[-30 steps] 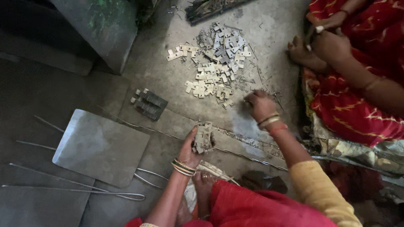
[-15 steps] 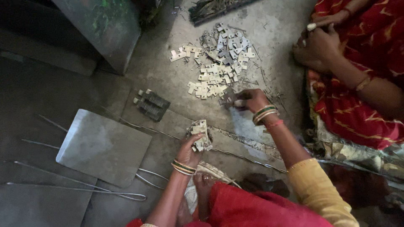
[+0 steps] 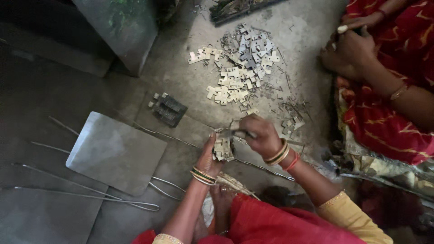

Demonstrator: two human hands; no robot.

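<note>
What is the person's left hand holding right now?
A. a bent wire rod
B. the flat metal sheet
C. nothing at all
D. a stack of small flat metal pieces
D: the left hand grips a stack of small flat metal pieces, while the right hand brings its fingertips to the top of that stack; the metal sheet and wire rods lie untouched on the floor.

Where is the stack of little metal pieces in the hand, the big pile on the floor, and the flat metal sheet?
stack of metal pieces (image 3: 223,147), head view, its middle
pile of metal pieces (image 3: 239,68), head view, pile's centre
flat metal sheet (image 3: 115,153), head view, bare middle
</note>
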